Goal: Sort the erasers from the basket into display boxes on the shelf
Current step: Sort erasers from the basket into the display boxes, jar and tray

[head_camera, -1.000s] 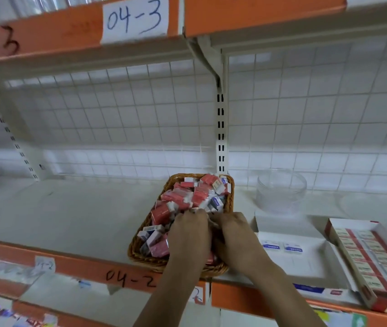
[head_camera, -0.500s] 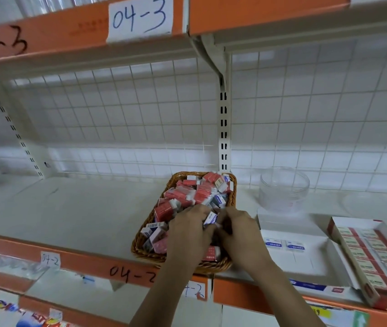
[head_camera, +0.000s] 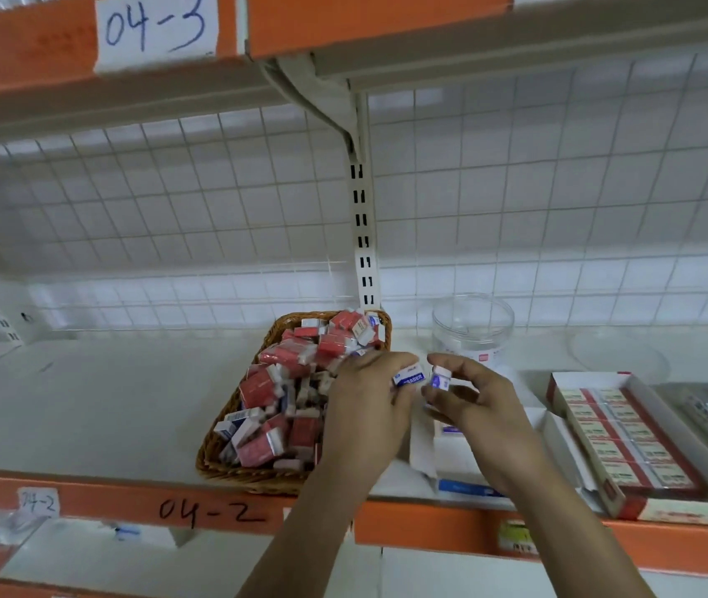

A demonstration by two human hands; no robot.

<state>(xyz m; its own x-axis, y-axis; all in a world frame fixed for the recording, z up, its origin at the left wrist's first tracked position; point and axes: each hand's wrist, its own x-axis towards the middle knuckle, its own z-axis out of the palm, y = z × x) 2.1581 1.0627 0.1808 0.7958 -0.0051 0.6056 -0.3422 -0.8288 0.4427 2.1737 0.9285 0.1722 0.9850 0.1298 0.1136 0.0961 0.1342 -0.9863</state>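
Head view, left to right: brown woven wicker basket (head_camera: 253,470) remains heaped with red and blue-white wrapped erasers (head_camera: 289,364). Both hands have lifted out of it since a moment ago. Left hand (head_camera: 369,407) pinches a blue-white eraser (head_camera: 409,375); right hand (head_camera: 473,403) pinches another (head_camera: 441,377), above the white open display box (head_camera: 425,451), so placement is likely next. Clear plastic jar (head_camera: 473,328) stands behind; filled red-striped box (head_camera: 628,442) lies alongside.

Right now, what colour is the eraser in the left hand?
White with a blue label, on the eraser in the left hand; head view.

White shelf (head_camera: 84,403), basket (head_camera: 231,466), boxes (head_camera: 628,442), jar (head_camera: 470,328)
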